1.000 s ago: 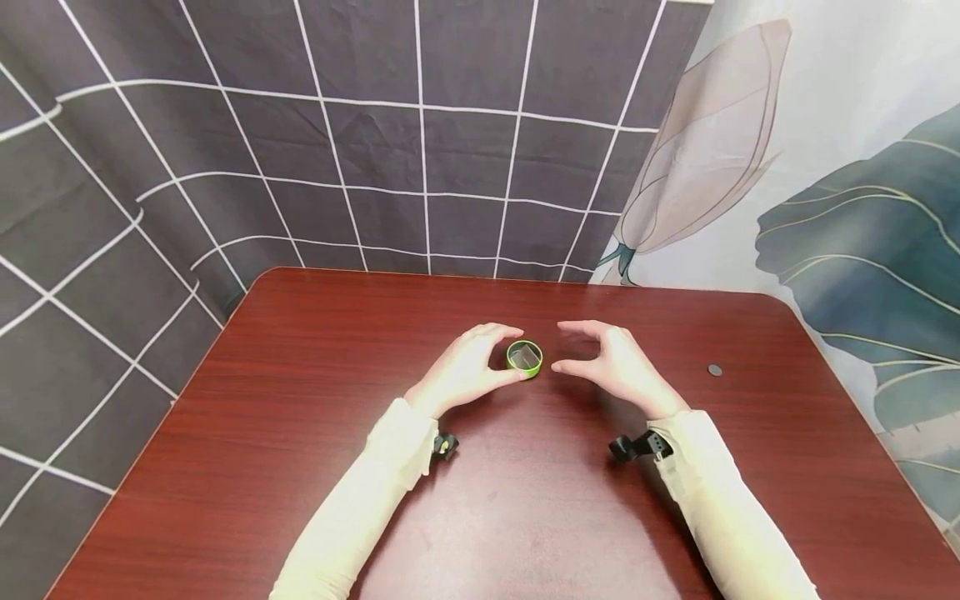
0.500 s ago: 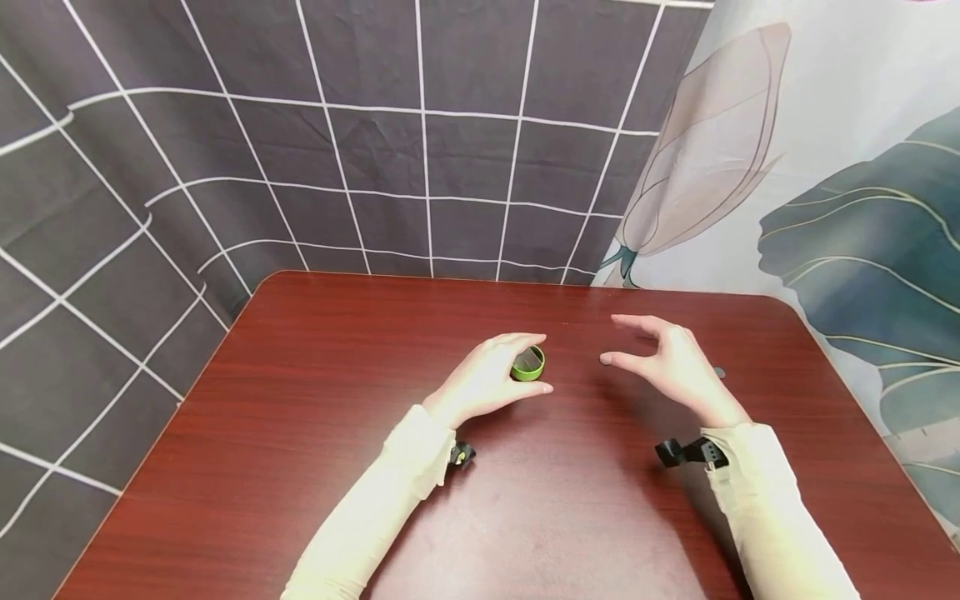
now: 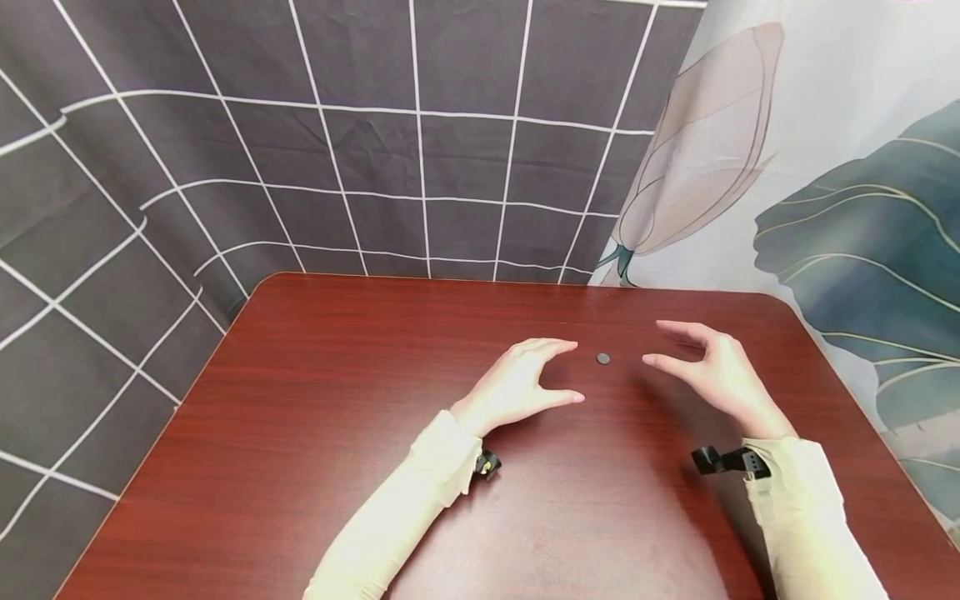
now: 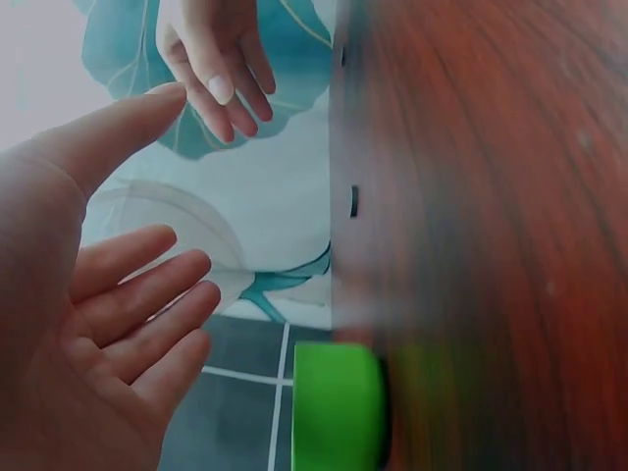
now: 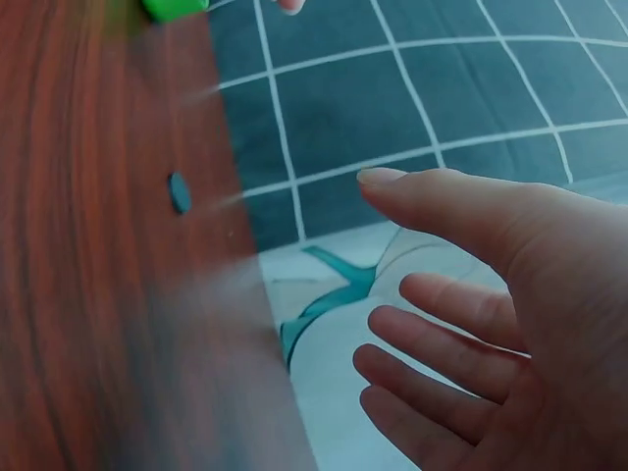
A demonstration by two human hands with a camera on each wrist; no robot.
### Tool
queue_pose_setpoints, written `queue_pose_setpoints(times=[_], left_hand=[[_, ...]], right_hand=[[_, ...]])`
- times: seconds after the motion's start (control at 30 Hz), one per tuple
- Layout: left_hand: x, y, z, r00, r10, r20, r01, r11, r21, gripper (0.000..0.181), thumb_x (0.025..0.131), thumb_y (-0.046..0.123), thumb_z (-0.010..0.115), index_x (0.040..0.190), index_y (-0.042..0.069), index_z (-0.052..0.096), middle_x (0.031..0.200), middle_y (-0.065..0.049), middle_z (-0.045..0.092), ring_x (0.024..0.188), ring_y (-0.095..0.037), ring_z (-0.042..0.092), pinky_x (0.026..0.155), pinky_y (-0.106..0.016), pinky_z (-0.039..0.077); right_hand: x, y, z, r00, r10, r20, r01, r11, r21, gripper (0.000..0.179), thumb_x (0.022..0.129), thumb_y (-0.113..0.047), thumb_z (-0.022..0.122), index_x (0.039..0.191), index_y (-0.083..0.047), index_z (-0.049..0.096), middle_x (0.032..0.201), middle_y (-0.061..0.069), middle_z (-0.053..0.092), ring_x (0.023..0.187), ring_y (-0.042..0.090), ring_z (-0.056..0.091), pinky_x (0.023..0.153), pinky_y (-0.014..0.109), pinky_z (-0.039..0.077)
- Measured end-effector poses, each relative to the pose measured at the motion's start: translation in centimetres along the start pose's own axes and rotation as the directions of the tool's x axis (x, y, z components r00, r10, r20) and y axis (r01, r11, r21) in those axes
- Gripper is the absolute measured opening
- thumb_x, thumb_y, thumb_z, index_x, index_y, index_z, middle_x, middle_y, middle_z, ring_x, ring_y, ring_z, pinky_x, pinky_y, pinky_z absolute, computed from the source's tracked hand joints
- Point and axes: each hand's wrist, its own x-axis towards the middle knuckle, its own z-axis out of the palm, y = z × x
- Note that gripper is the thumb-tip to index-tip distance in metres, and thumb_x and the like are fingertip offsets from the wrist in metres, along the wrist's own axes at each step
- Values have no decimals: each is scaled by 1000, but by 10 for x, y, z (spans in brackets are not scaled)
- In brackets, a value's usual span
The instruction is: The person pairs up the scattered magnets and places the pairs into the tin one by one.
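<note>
My left hand [image 3: 517, 385] hovers over the table, thumb and fingers spread apart and nothing between them. A bright green round container [image 4: 339, 407] stands on the table beside it; in the head view that hand hides it. Between the two hands lies a small dark coin-like disc [image 3: 603, 358], also visible in the right wrist view as a thin dark disc [image 5: 179, 193]. To its right, my right hand [image 3: 716, 371] is held with thumb and fingers apart, holding nothing. The left wrist view shows a second dark disc [image 4: 342, 56] farther off along the table.
The reddish-brown wooden table [image 3: 300, 400] has rounded far corners. Behind it hangs a grey curtain [image 3: 375, 150] with white grid lines, and at the right a pale curtain [image 3: 825, 83] with a leaf print. Black straps [image 3: 731, 461] sit at both wrists.
Both hands have moved right, the right one farther. The left hand now covers the green container in the head view; one disc has come into sight and the far-right one is hidden.
</note>
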Motion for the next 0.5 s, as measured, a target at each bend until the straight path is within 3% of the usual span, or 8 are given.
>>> queue_pose_setpoints(times=[0.3,0.5], left_hand=[[15,17,21,999,35,31,-35,999,8,65,80,52,67,133,17,51,131,7,50,123,-8,40,102,-19,25],[24,14,36,995,40,91,-48,996,80,66,79,49,69,133,15,51,130,6,51,121,-9,42,101,-18,25]], right_hand=[[-9,26,-10,999,43,-12,-43,998,-41,66,74,-48,75,128,-15,57,125,9,57,107,30,57,84,46,44],[-13,42,-21,996,89,-26,-91,994,-63,65,77,-47,73,129,-12,56,127,16,54,114,34,47,87,51,37]])
